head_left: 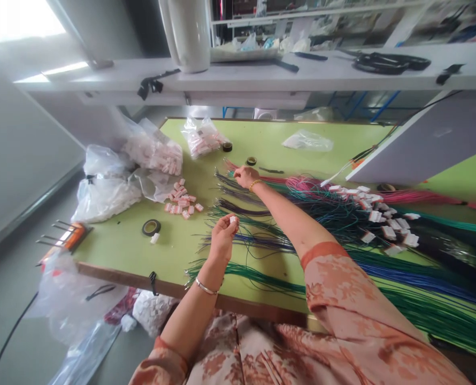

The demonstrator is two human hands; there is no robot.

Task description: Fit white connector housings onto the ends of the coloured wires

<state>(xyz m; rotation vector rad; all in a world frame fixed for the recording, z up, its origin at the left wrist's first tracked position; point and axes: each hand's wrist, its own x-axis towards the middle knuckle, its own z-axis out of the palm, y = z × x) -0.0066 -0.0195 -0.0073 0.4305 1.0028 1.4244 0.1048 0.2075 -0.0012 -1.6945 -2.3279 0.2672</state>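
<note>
My left hand (221,240) is raised near the table's front edge, its fingers pinched on a small white plug connector (233,220). Farther back, my right hand (246,177) reaches in among the ends of the pink wires (270,180) and green wires. Its fingers are pressed together, and what lies between them is too small to make out. Bundles of grey wires (238,188), dark wires (242,207) and green wires (246,271) spread across the table beside and beneath my arms. A loose pile of connectors (182,199) lies left of my hands.
Connectors joined to wires (388,227) are heaped at the right. Plastic bags of connectors (201,136) stand at the back left. Black tape rolls (151,227) and a small dark tool (271,170) lie on the green table (121,243). A shelf (238,80) crosses above the back.
</note>
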